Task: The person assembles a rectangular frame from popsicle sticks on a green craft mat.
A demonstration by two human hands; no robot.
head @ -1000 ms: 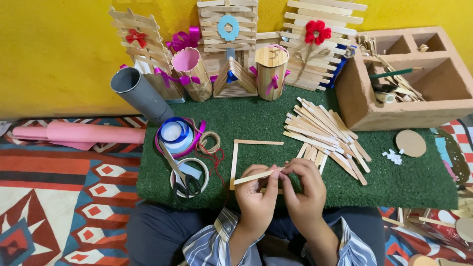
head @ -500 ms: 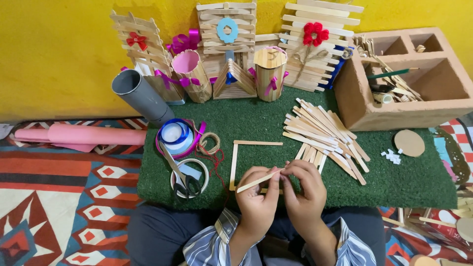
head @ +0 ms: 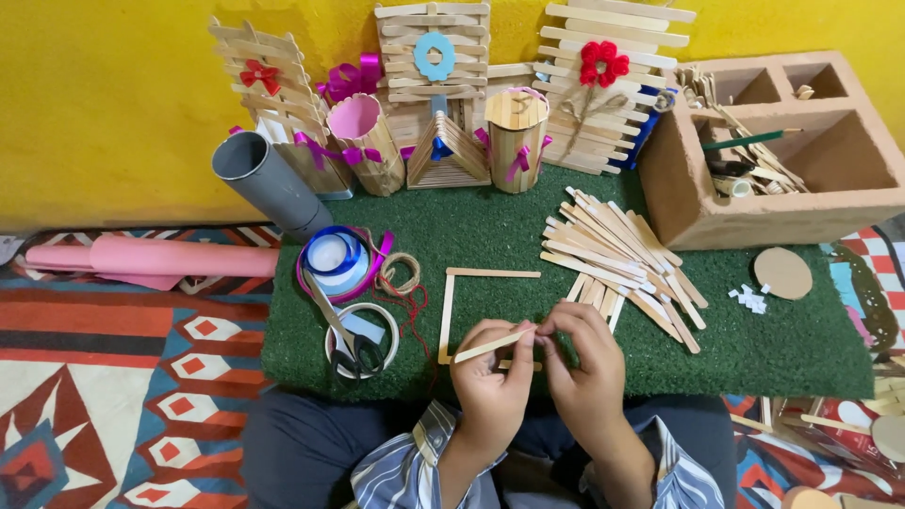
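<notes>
Here, both hands meet low in the middle of the view, over the near edge of the green mat point(head: 754, 349). The left hand point(head: 490, 386) pinches one flat wooden stick point(head: 490, 346) between thumb and fingertips; the stick slants up toward 2 o'clock. The right hand point(head: 589, 372) has its fingers curled together, its fingertips closing on the stick's upper end, so the two hands touch. Just past the knuckles, at 12 o'clock, lies a partial frame of sticks point(head: 451, 306): one long side and one top piece show plainly, a third at the bottom is mostly hidden by the hands. At 2 o'clock sits one loose pile of sticks point(head: 613, 254), too many to count. At 9 o'clock one pair of scissors point(head: 341, 332) lies across one tape roll point(head: 377, 325), with one blue ribbon spool point(head: 332, 254) beyond it. At 10 o'clock one grey tube point(head: 269, 184) tilts. One wooden tray point(head: 679, 203) stands at 1 o'clock.
</notes>
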